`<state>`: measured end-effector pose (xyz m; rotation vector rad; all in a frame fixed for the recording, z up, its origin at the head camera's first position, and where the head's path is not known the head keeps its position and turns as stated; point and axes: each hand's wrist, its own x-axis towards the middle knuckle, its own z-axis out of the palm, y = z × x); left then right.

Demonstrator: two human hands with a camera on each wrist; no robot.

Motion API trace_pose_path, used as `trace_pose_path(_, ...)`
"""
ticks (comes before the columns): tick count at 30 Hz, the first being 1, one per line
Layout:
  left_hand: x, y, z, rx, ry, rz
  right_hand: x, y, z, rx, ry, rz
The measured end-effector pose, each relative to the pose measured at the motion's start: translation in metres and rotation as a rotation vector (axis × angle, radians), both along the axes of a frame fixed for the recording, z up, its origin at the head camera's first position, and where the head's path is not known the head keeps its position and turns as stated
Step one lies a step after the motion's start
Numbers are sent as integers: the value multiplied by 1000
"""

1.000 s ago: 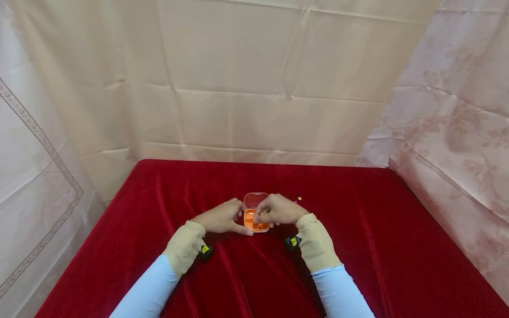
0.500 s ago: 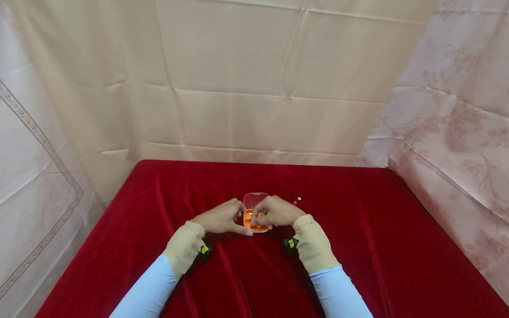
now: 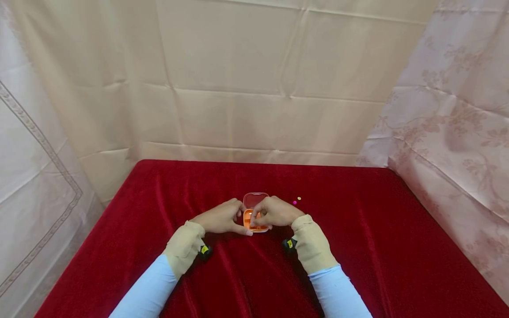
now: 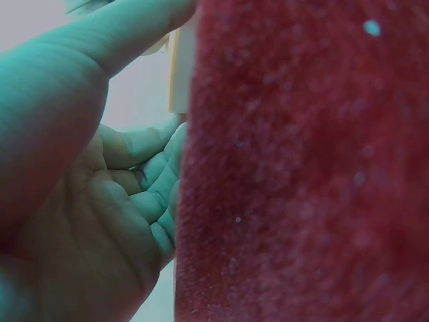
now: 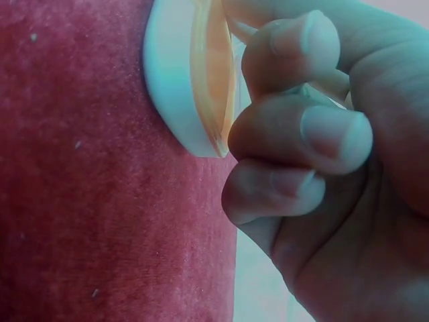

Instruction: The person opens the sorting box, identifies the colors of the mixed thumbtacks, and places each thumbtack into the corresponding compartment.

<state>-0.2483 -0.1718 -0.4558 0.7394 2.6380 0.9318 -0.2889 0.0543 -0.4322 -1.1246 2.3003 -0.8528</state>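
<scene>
A small orange pill box (image 3: 247, 217) with inner dividers lies on the red cloth, its clear lid (image 3: 254, 200) swung back on the far side. My left hand (image 3: 223, 217) holds it from the left, thumb at the near corner and a finger by the hinge side. My right hand (image 3: 279, 210) is over the right part of the box, index finger reaching down inside. In the right wrist view the other fingers (image 5: 301, 134) are curled beside the box's white outer wall (image 5: 171, 74). The right fingertips inside the box are hidden, so whether they pinch anything does not show.
Just right of the right hand lie a tiny pink piece (image 3: 294, 202) and a tiny yellow piece (image 3: 299, 198). Red velvet cloth (image 3: 191, 185) covers the table. A beige curtain (image 3: 238, 119) hangs behind it, with patterned curtains at both sides.
My right hand has shifted slightly left and down over the box, bringing the pink piece into fuller view. The left hand and the box have stayed in place.
</scene>
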Motion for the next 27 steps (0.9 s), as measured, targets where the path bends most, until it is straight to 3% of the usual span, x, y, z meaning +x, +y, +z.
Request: trace_pose_path(27, -1, 0, -1, -22, 0, 14, 0, 4, 4, 1, 24, -55)
